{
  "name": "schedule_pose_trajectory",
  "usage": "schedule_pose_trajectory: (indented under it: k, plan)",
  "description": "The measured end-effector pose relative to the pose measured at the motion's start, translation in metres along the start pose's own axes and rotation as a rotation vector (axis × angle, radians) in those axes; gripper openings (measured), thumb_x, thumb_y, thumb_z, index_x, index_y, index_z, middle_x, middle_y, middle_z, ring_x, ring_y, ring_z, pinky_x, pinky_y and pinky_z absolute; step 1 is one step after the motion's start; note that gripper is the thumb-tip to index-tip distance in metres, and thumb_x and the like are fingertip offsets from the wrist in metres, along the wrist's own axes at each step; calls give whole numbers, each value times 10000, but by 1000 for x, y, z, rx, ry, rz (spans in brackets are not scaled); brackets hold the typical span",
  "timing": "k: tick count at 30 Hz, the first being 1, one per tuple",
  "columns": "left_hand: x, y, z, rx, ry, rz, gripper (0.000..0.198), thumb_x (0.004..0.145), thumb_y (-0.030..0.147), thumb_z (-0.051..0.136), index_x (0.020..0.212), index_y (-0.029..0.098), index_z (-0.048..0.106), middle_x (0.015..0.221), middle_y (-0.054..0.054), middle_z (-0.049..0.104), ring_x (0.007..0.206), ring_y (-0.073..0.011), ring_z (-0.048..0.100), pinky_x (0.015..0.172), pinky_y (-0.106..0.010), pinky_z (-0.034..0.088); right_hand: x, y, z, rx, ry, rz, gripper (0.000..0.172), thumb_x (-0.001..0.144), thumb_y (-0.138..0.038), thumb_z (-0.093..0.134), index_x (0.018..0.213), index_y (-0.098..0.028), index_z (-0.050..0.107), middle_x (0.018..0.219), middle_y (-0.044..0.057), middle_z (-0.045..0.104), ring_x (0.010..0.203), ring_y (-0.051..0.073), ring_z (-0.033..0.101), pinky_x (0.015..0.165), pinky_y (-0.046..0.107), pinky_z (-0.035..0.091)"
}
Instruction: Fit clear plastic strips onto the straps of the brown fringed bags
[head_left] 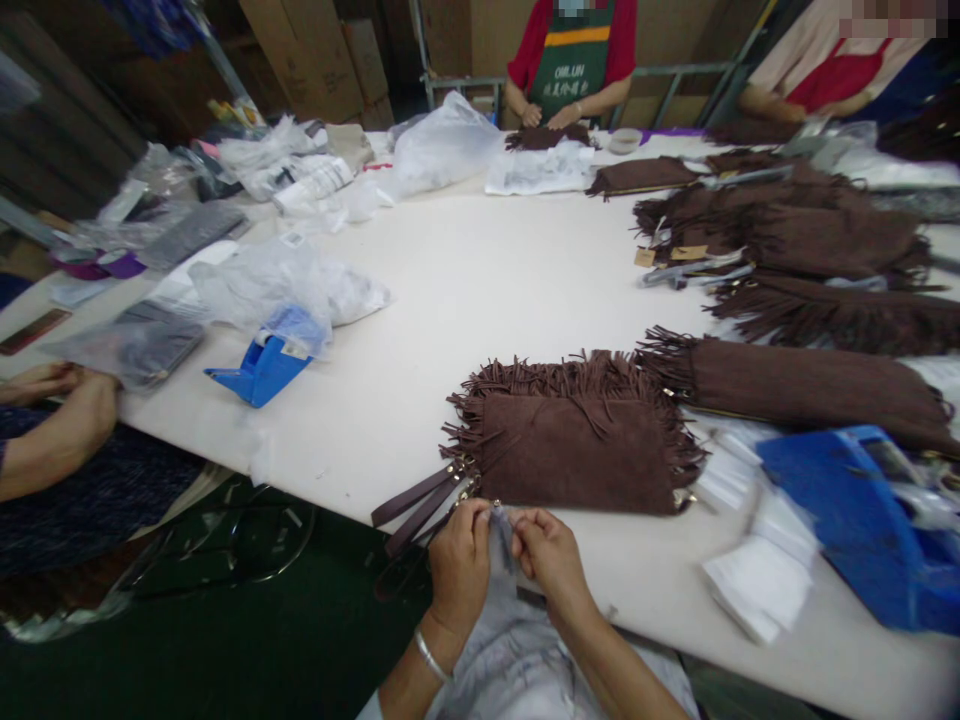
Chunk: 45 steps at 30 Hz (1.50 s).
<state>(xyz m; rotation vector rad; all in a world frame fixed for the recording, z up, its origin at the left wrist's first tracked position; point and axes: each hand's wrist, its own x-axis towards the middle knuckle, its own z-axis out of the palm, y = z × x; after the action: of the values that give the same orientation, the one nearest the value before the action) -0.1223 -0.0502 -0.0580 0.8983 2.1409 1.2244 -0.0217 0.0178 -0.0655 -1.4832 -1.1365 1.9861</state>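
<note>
At the table's front edge, my left hand [460, 562] and my right hand [551, 555] are close together, fingers pinched. Between them is a thin translucent plastic piece [501, 535] with a small shiny metal part at its top; its exact kind is unclear. Just beyond lies a dark brown fringed suede bag [577, 455], flat on the table, its zipper edge toward me. Brown wrist straps [416, 505] with metal clasps hang off its left corner, beside my left hand. My fingertips partly hide the metal part.
More fringed bags [817, 375] are piled on the right of the white table [480, 270]. A blue bin [862, 520] and white paper slips [765, 570] lie nearer. At left are a blue tape dispenser [262, 365], plastic bags [277, 275] and a co-worker's hands [79, 415]. Two people stand across.
</note>
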Motion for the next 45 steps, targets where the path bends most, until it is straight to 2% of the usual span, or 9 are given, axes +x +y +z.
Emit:
schedule_pose_trajectory:
  k: [4, 8, 11, 14, 20, 24, 29, 37, 45]
  plan:
    - [-3, 1, 8, -252, 84, -207, 196, 837, 360, 567, 972, 225, 608, 942, -73, 700, 875, -232, 650, 793, -335, 478, 0, -1, 2, 35, 16, -26, 253, 706, -429, 566, 618, -199, 509, 418, -55, 490, 304, 58, 307, 336, 200, 212]
    - [-6, 0, 9, -587, 17, -434, 347, 790, 387, 606, 1052, 166, 551, 957, -119, 705, 795, -228, 683, 742, -362, 529, 0, 3, 3, 97, 44, -57, 262, 725, -428, 584, 634, -191, 521, 450, -53, 504, 325, 54, 321, 358, 196, 231]
    - [-6, 1, 6, -608, -61, -513, 349, 763, 398, 621, 983, 129, 592, 887, -124, 708, 714, -218, 680, 699, -358, 534, 1, 6, 5, 142, 32, -50, 253, 737, -418, 577, 650, -185, 529, 468, -50, 510, 330, 50, 320, 365, 194, 233]
    - [-2, 3, 7, -593, -100, -501, 325, 743, 399, 638, 912, 120, 635, 841, -110, 705, 690, -204, 665, 653, -327, 521, 3, 7, 6, 140, 17, -35, 244, 731, -410, 574, 661, -179, 540, 472, -44, 519, 327, 50, 324, 360, 194, 230]
    - [9, 8, 25, -624, 44, -546, 300, 635, 385, 748, 725, 136, 607, 625, -25, 628, 545, -135, 575, 533, -246, 442, 4, 3, 4, 59, 36, -44, 253, 744, -417, 571, 657, -184, 527, 444, -55, 497, 316, 51, 311, 349, 192, 221]
    - [12, 16, 29, -598, 101, -560, 234, 645, 321, 721, 635, 152, 558, 544, 16, 557, 483, -107, 514, 500, -230, 401, 2, 3, 2, 31, 34, -64, 236, 755, -406, 564, 677, -187, 530, 458, -56, 499, 331, 58, 323, 354, 192, 234]
    - [5, 17, 26, -529, 154, -500, 122, 667, 218, 664, 690, 163, 558, 603, 24, 561, 540, -103, 512, 544, -223, 399, -4, 13, -4, -53, -7, -137, 256, 780, -424, 590, 695, -190, 529, 468, -71, 465, 387, 70, 345, 390, 190, 252]
    - [3, 3, 36, -258, 186, -321, 169, 749, 315, 636, 710, 183, 539, 631, 16, 572, 587, -133, 539, 576, -244, 407, -6, 15, -3, -160, 61, -197, 316, 823, -491, 561, 745, -185, 551, 518, -55, 495, 450, 89, 391, 426, 194, 295]
    - [2, 6, 24, -595, 76, -468, 359, 696, 478, 696, 787, 149, 586, 637, -17, 618, 556, -140, 570, 532, -241, 419, 3, 16, -2, -67, 49, -135, 349, 793, -530, 584, 752, -188, 533, 491, -62, 500, 365, 71, 354, 359, 182, 261]
